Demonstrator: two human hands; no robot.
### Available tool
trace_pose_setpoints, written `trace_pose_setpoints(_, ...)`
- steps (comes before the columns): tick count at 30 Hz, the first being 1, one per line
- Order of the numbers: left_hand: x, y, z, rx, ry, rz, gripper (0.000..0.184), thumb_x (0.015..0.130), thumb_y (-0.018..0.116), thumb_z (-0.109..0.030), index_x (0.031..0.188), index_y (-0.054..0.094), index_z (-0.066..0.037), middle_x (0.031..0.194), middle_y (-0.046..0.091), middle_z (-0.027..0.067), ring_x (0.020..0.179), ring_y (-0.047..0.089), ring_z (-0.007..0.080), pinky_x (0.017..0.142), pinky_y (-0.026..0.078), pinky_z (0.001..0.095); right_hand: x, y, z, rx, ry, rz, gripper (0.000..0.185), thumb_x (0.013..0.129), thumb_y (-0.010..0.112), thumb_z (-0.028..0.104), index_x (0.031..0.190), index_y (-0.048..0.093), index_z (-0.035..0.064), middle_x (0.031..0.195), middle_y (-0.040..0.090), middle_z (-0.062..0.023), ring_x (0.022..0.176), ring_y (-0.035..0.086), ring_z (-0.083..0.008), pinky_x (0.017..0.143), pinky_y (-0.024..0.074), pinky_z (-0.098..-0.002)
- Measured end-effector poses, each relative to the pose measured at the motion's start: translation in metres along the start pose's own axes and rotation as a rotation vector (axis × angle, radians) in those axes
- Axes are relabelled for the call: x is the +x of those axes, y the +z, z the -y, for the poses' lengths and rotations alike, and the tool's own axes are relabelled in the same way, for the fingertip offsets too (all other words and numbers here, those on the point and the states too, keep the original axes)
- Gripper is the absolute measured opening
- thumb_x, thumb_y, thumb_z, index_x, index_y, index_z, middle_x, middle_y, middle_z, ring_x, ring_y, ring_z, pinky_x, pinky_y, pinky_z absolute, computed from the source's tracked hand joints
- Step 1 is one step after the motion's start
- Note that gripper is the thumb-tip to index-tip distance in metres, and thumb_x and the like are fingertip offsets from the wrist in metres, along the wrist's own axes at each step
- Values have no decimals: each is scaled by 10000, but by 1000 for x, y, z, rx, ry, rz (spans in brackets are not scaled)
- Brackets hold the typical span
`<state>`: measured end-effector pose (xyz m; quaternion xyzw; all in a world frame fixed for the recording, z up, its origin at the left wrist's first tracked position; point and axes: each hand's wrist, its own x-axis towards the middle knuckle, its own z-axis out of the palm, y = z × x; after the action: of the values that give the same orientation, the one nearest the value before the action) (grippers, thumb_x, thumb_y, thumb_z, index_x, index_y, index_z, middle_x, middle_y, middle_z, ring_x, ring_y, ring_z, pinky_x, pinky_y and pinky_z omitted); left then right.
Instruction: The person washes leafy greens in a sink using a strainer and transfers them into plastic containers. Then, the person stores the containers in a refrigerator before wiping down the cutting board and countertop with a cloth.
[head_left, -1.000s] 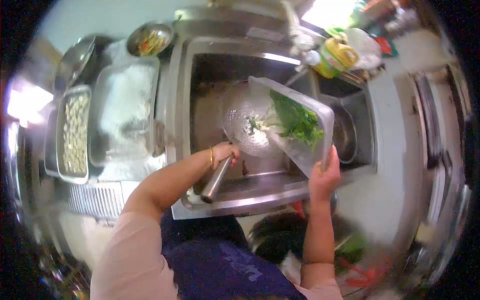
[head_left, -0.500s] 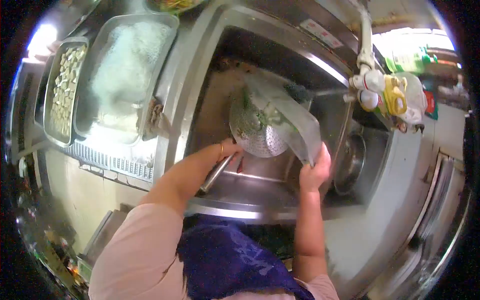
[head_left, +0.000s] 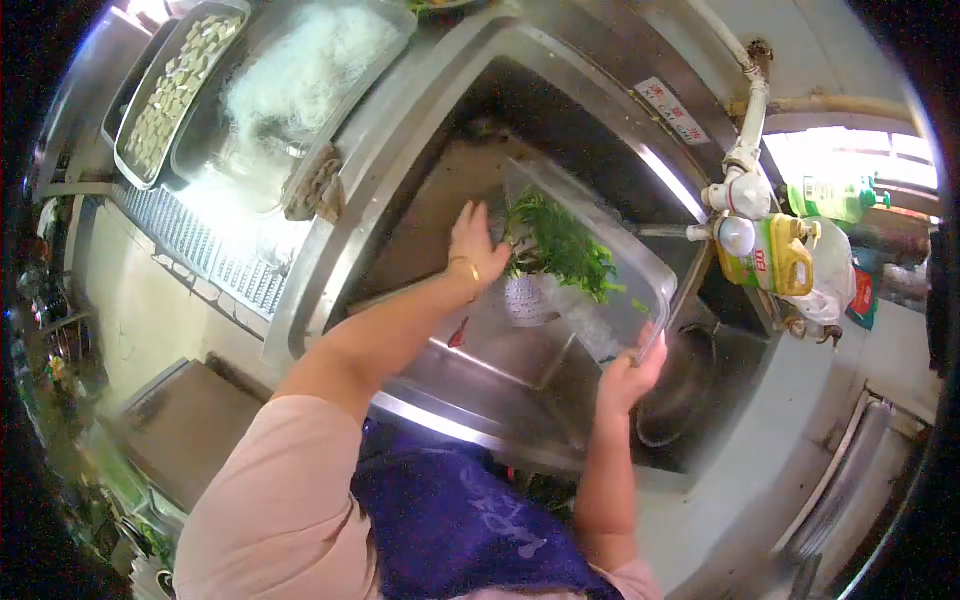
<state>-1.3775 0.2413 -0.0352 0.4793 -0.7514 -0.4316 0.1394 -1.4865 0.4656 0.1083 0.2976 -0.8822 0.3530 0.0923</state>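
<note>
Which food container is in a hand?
The clear tub of leafy greens, its edge gripped by the right hand. The trays of pale cubes and white strands sit beside the sink, untouched.

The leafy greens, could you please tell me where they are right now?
In the head view, the leafy greens lie in the clear container over the sink, between the left hand and the right hand.

Over the sink [head_left: 440, 420], the grip of the right hand [head_left: 635, 375] is holding a clear container [head_left: 600, 325] near its right near corner. Leafy greens [head_left: 570, 245] are lying inside. A perforated colander [head_left: 528, 302] is showing partly beneath. The grip of the left hand [head_left: 478, 248] is hovering beside the greens, fingers extended. By the sink's left edge, a brown cloth [head_left: 318, 188] is lying.
</note>
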Motion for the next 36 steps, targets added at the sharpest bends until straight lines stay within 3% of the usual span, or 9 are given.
trace_pose_setpoints(3, 23, 35, -52, -732, -91, 162, 848, 707, 704, -457, 1364, 364, -41, 1359, 358, 266, 1290, 315, 384, 1076, 277, 417, -12, -16, 2, 125, 108, -42, 513, 735, 435, -116, 1243, 468, -57, 1159, 551, -167, 1096, 534, -276, 977, 388, -363)
trace_pose_setpoints(6, 18, 49, -100, -398, -33, 117, 937, 651, 738, -536, 1360, 367, -50, 1332, 380, 252, 1274, 330, 379, 1070, 281, 425, -14, -31, 28, 159, 250, -12, 507, 744, 437, -118, 1247, 457, -60, 1161, 559, -154, 1075, 546, -244, 969, 397, -352)
trace_pose_setpoints(13, -12, 69, -132, -549, 235, 23, 948, 550, 811, -431, 1283, 379, -13, 1236, 426, 204, 1183, 391, 367, 1022, 319, 432, -3, -47, 32, 140, 193, -1, 550, 730, 440, -124, 1276, 423, -56, 1186, 554, -145, 1076, 549, -255, 974, 395, -352)
trace_pose_setpoints(14, -15, 68, -134, -557, 277, 1, 795, 566, 799, -275, 1215, 402, -44, 1151, 447, 182, 1113, 427, 345, 1003, 332, 409, -1, -43, 32, 193, 210, -31, 551, 730, 439, -124, 1276, 420, -55, 1180, 555, -143, 1079, 547, -252, 976, 393, -353)
trace_pose_setpoints(21, 23, 64, -115, -574, 143, 158, 450, 653, 611, -30, 1086, 494, -64, 1085, 539, 202, 1029, 522, 366, 894, 425, 386, 9, -19, 28, 177, 103, -124, 524, 726, 415, -135, 1242, 422, -44, 1144, 545, -136, 1072, 539, -247, 969, 394, -363)
trace_pose_setpoints(22, 27, 67, -105, -580, 143, 66, 389, 663, 546, 1, 1041, 483, -72, 936, 567, 175, 925, 562, 338, 831, 440, 385, 10, -21, 19, 107, 74, -142, 516, 725, 411, -136, 1232, 427, -43, 1140, 542, -134, 1066, 540, -248, 964, 398, -364)
trace_pose_setpoints(29, 39, 65, -11, -56, -41, 556, 587, 694, 565, -72, 1274, 482, -85, 1195, 555, 213, 1140, 527, 336, 957, 427, 363, 27, -44, 9, -274, -75, -260, 409, 754, 437, -86, 1155, 496, -31, 1090, 551, -155, 1001, 554, -288, 908, 432, -386)
trace_pose_setpoints(32, 58, 53, 0, 54, -67, 855, 720, 669, 623, -171, 1348, 419, -48, 1300, 492, 228, 1190, 502, 311, 1001, 401, 361, 30, -51, 6, -17, 41, -304, 354, 807, 471, -12, 1159, 497, -30, 1091, 559, -179, 992, 559, -312, 897, 437, -406)
trace_pose_setpoints(36, 80, 38, -12, -200, 89, 474, 743, 676, 708, -225, 1341, 430, -44, 1254, 542, 175, 1112, 552, 245, 949, 440, 341, 30, -74, 15, -239, 45, -254, 308, 922, 510, 170, 1122, 552, -60, 1063, 610, -158, 994, 587, -259, 914, 439, -372)
